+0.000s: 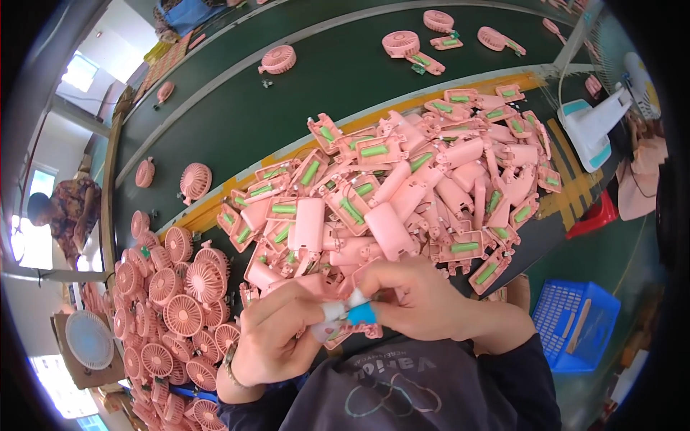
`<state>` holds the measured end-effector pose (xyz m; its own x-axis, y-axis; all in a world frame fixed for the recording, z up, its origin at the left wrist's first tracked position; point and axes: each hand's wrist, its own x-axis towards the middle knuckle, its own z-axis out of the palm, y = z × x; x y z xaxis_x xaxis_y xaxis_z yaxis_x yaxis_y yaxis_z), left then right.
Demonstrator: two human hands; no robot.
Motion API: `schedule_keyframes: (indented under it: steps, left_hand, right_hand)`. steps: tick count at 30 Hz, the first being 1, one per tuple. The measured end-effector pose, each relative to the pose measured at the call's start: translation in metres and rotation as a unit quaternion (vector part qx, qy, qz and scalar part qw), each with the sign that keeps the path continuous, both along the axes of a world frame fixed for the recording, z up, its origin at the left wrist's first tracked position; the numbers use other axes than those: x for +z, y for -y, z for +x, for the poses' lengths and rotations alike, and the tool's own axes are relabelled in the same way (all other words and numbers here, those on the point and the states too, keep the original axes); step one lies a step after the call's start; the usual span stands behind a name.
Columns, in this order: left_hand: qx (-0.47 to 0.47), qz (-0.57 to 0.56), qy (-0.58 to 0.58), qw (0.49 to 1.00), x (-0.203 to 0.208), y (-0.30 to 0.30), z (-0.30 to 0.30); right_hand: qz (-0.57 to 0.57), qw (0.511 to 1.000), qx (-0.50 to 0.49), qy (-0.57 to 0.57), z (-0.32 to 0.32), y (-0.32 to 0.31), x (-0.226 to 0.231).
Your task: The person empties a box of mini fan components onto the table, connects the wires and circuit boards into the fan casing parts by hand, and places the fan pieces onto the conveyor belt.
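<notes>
Close in front of my chest, my left hand (274, 332) and my right hand (420, 298) meet with fingers pinched together. White wraps cover some fingertips, and a blue one (361, 314) sits on a right fingertip. Between and below them shows a pink plastic part (369, 330); the fingers hide most of it, so its exact kind is unclear. Just beyond my hands spreads a big heap of pink handle shells (309, 223), many with a green cylindrical cell (374, 151) inside. To the left lies a pile of round pink fan heads (183, 314) with slatted grilles.
Several pink fans (400, 44) rest on the green conveyor belt (237, 122) behind the yellow-taped edge. A white desk fan (593, 122) stands at the right, above a blue crate (575, 323) and a red stool (596, 215). Another person (68, 208) is at far left.
</notes>
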<state>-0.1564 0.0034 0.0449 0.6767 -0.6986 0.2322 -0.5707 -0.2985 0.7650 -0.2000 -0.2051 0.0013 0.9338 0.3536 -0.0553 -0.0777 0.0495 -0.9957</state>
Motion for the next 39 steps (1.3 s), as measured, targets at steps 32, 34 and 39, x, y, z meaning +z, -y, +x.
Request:
schedule_keyframes:
  steps: [32, 34, 39]
  left_hand:
    - [0.346, 0.097, 0.021, 0.933, -0.163, 0.080, 0.432]
    - [0.290, 0.072, 0.005, 0.954, -0.178, 0.085, 0.442]
    - [0.266, 0.134, 0.037, 0.954, -0.174, 0.091, 0.427]
  right_hand:
    - [-0.706, 0.620, -0.260, 0.224, 0.111, 0.303, -0.060]
    - [-0.720, 0.569, -0.306, 0.256, 0.101, 0.290, -0.051]
    - [-0.353, 0.841, -0.402, -0.083, 0.076, 0.280, -0.062]
